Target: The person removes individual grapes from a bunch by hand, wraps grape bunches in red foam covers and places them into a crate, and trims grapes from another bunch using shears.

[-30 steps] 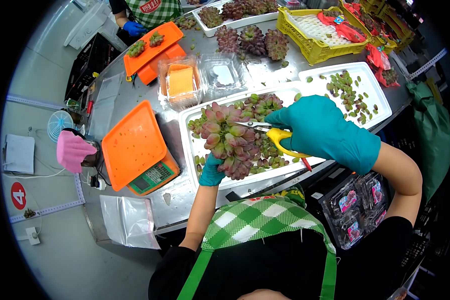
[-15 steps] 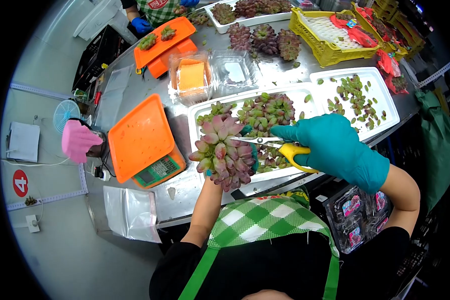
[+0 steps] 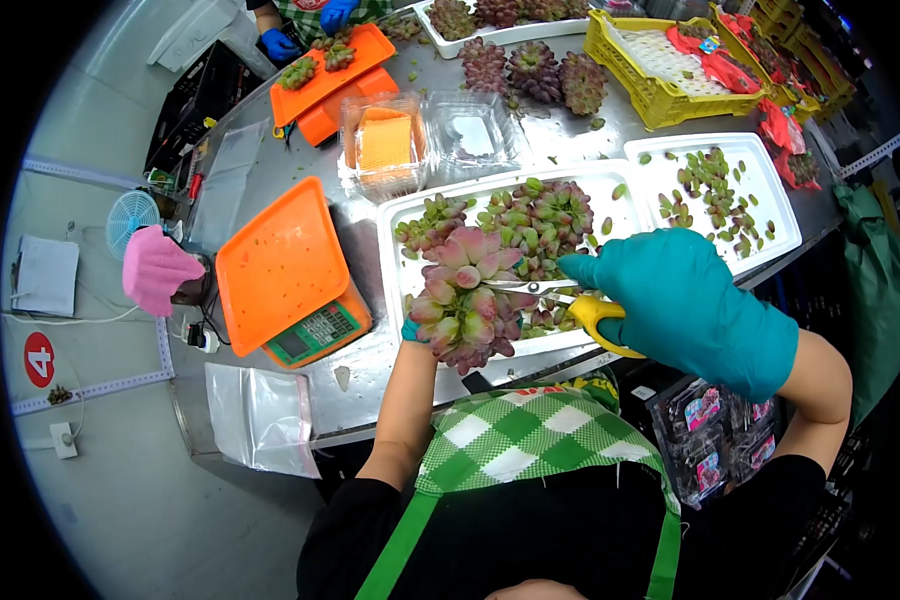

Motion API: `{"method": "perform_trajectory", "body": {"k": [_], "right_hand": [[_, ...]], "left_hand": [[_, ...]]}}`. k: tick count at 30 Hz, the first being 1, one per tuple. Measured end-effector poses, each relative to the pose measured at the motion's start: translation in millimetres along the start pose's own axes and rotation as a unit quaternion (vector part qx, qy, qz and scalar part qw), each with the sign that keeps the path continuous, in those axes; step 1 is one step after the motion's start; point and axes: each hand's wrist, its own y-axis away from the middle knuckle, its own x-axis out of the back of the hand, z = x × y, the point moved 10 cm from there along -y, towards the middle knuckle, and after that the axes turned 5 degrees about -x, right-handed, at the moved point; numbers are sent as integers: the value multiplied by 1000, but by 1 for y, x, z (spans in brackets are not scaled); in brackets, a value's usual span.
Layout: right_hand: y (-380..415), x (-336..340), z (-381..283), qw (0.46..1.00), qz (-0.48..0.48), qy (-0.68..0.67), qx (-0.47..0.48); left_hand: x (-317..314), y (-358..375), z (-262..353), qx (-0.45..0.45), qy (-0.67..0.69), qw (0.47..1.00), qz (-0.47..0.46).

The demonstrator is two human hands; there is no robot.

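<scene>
My left hand (image 3: 411,331), in a teal glove, grips a pink-green succulent rosette (image 3: 465,310) from below; most of its fingers are hidden behind the leaves. In my gloved right hand (image 3: 682,305) are scissors (image 3: 595,318) with yellow handles. Their blades reach left to the rosette's right side, with the tips among its leaves. Both hands are over the near part of a white tray (image 3: 625,215), in which green and reddish succulents (image 3: 545,215) and loose leaves lie.
Left of the tray stands an orange scale (image 3: 285,270); a plastic bag (image 3: 255,420) lies nearer. A second white tray (image 3: 778,205) holds loose leaves. Clear plastic boxes (image 3: 475,135), more succulents (image 3: 535,72) and a yellow crate (image 3: 660,110) stand behind. Across the table, a co-worker's blue-gloved hands (image 3: 280,45) show.
The rosette has moved slightly right and looks turned, its pale upper leaves facing up more. My right hand and scissors have shifted right with it. The co-worker's hand now reaches near the far orange scale.
</scene>
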Motion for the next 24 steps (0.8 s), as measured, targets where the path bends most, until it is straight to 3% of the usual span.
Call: {"method": "perform_trajectory", "body": {"k": [6, 10, 14, 17, 24], "right_hand": [[-9, -14, 12, 987, -148, 55, -43], [-15, -18, 19, 989, -144, 1, -43], [-19, -29, 27, 975, -207, -27, -75], [-19, -30, 28, 975, -205, -19, -86], [-21, -28, 31, 979, -185, -43, -74]], "left_hand": [[-8, 3, -14, 71, 21, 996, -53], [5, 8, -20, 83, 75, 992, -58], [-5, -1, -10, 34, -47, 995, -85], [-6, -1, -14, 58, 1, 991, -124], [1, -5, -17, 67, 55, 995, -58]]}}
